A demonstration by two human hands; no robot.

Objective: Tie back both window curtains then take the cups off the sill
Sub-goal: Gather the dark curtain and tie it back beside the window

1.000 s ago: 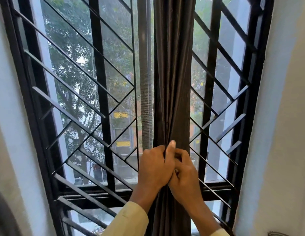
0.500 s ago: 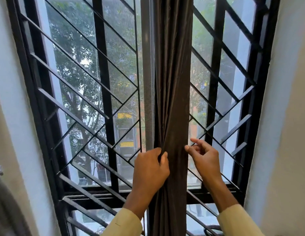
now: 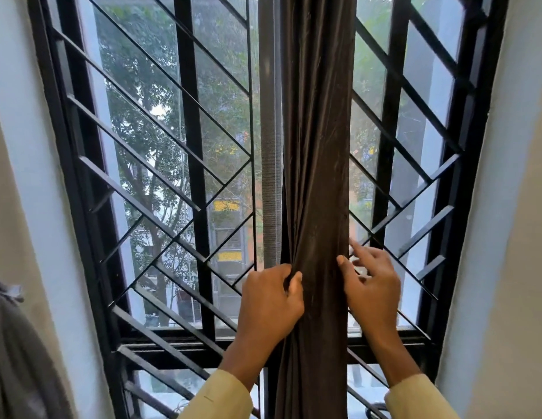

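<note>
A dark brown curtain [image 3: 316, 146] hangs gathered in a narrow column down the middle of the window. My left hand [image 3: 271, 300] grips its left side at waist height, fingers closed over the folds. My right hand [image 3: 371, 282] is at the curtain's right edge with fingers spread, its thumb touching the fabric. A second, grey curtain [image 3: 18, 358] shows at the bottom left edge. No cups or sill top are in view.
A black metal window grille [image 3: 191, 164] with diagonal bars spans the opening behind the curtain. A grey mesh strip [image 3: 271, 146] runs beside the curtain's left edge. White walls [image 3: 505, 207] flank the window on both sides.
My right hand let go of the gathered curtain, moved out to the right and opened, then came back to touch the curtain's right edge. My left hand kept its grip.
</note>
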